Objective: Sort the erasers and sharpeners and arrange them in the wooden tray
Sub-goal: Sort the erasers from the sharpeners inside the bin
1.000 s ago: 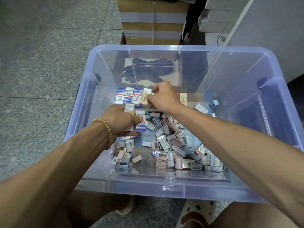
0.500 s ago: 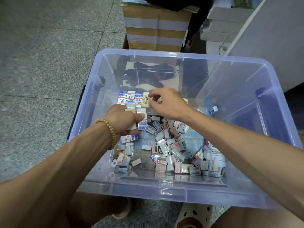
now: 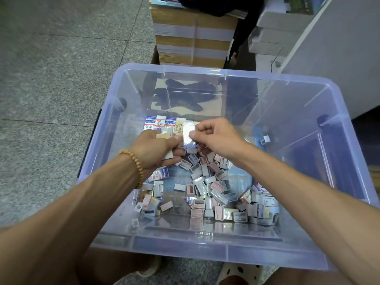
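Observation:
Inside a clear plastic bin [image 3: 205, 251], my left hand [image 3: 156, 149] grips a small stack of erasers [image 3: 168, 156]. My right hand [image 3: 216, 136] pinches one white eraser [image 3: 188, 133] at the top of that stack, between the two hands. A row of wrapped erasers [image 3: 164, 122] stands side by side at the far side of the bin floor. A loose pile of pink, grey and white sharpeners [image 3: 209, 186] and more erasers covers the bin floor below the hands. No wooden tray can be made out.
One lone sharpener [image 3: 264, 139] lies apart at the right of the bin. Stacked cardboard boxes [image 3: 193, 38] stand behind the bin and a white cabinet [image 3: 339, 54] at the right. The bin sits on a grey speckled floor [image 3: 51, 89].
My right hand left the row of erasers and came back to the left hand's stack, where it now pinches a white eraser. The left hand lifted slightly.

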A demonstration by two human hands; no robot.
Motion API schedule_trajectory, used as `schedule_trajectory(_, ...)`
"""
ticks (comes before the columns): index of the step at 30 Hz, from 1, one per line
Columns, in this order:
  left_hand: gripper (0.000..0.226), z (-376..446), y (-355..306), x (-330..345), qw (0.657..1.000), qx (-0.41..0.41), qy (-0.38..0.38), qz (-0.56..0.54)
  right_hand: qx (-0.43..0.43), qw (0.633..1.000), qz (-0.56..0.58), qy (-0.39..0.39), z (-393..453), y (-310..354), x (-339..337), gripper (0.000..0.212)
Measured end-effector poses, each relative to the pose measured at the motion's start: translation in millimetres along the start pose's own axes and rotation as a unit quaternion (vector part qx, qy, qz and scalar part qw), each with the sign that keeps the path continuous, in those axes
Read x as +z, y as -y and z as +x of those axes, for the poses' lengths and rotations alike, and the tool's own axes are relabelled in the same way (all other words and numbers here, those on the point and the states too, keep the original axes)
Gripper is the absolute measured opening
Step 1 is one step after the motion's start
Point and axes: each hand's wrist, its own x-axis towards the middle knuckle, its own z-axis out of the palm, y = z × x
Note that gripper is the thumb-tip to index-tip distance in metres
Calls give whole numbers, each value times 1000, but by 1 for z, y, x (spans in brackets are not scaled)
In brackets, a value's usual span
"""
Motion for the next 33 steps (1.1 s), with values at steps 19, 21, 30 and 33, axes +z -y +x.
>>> schedule_trajectory(19, 19, 11, -3, -3, 998, -3, -55, 24, 83, 983, -107, -121, 48, -11, 12, 32)
schedule_trajectory(21, 16, 11, -3, -3, 998, -2, -57, 34, 74, 981, -131, -123, 50, -8, 13, 32)
schedule_trajectory(30, 16, 10, -3, -1, 997, -9, -54, 44, 32, 963, -230, -140, 41, 3, 6, 39)
schedule_trajectory(33, 13, 8, -4, 0, 998, 0, -45, 48, 42, 995, -58, -73, 14, 18, -6, 31)
